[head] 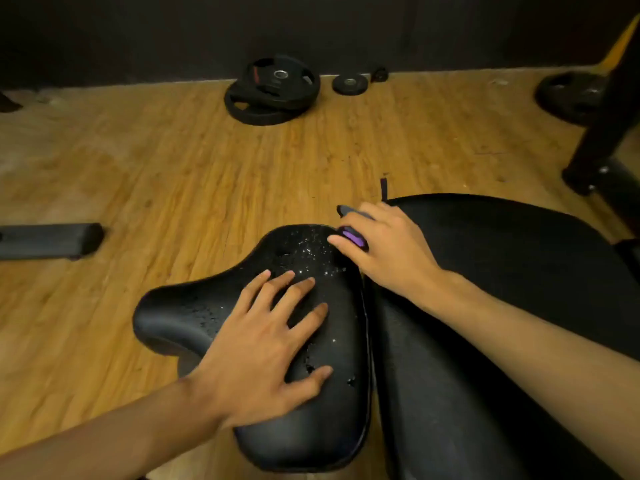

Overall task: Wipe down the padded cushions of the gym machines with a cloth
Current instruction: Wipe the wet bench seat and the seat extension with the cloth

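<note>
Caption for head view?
Left hand flat on the droplet-speckled seat cushion; right hand grips a purple-and-grey object at its far edge.

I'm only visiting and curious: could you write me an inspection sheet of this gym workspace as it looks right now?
Surface: black padded seat cushion, wet droplets speckling its far part.
Job's things: larger black padded cushion beside it; no cloth plainly seen.
Clutter: black weight plates on the wooden floor.
Grips: left hand flat on the seat cushion, fingers spread; right hand holds a small purple and grey object.
Cables: nothing seen.
Surroundings: dark wall, black machine post.
</note>
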Demonstrator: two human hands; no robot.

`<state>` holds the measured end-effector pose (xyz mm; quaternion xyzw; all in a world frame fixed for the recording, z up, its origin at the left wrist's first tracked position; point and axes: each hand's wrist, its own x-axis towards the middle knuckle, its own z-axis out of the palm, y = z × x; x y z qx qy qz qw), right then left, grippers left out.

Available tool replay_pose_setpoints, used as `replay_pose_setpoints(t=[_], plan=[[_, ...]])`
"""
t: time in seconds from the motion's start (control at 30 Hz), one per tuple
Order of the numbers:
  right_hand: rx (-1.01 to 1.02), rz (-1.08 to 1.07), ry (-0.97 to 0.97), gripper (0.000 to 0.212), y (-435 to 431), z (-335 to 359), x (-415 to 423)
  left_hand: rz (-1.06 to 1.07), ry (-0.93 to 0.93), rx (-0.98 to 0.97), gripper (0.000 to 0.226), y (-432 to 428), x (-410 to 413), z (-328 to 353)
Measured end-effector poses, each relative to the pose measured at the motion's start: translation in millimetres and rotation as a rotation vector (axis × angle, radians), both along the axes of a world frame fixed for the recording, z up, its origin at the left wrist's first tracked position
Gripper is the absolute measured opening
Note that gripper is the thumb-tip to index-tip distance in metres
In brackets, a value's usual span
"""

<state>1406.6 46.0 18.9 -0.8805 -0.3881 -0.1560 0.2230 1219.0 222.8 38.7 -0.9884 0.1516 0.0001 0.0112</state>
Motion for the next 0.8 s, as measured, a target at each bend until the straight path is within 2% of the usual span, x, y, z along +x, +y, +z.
replay_pose_setpoints(t=[0.17, 0.3, 0.4, 0.57, 0.7, 0.8], plan=[[0.127, -0.250, 0.210, 0.050, 8.9, 3.3, -86.6, -0.157, 0.049, 0.082, 0.080, 61.8, -0.6, -2.8], [0.189, -0.449, 0.288, 0.048, 12.7, 11.2, -143.1, -0.209, 0.055, 0.112, 0.085, 68.0, 8.8, -7.6], [0.315, -0.593, 0.339, 0.046, 18.1, 11.0, -183.5, -0.217, 0.020, 0.096, 0.085, 69.5, 6.9, -10.0], [0.308, -0.576, 0.320, 0.036, 27.0, -7.2, -238.3, -0.218, -0.015, 0.121, 0.084, 68.4, 6.2, -11.8], [0.291, -0.462, 0.304, 0.058, 20.8, -19.0, -262.5, -0.220, -0.019, 0.139, 0.085, 68.1, 4.8, -11.5], [0.125, -0.538, 0.247, 0.055, 15.8, -16.5, -257.5, -0.200, -0.015, 0.140, 0.084, 65.4, 3.0, -10.4]])
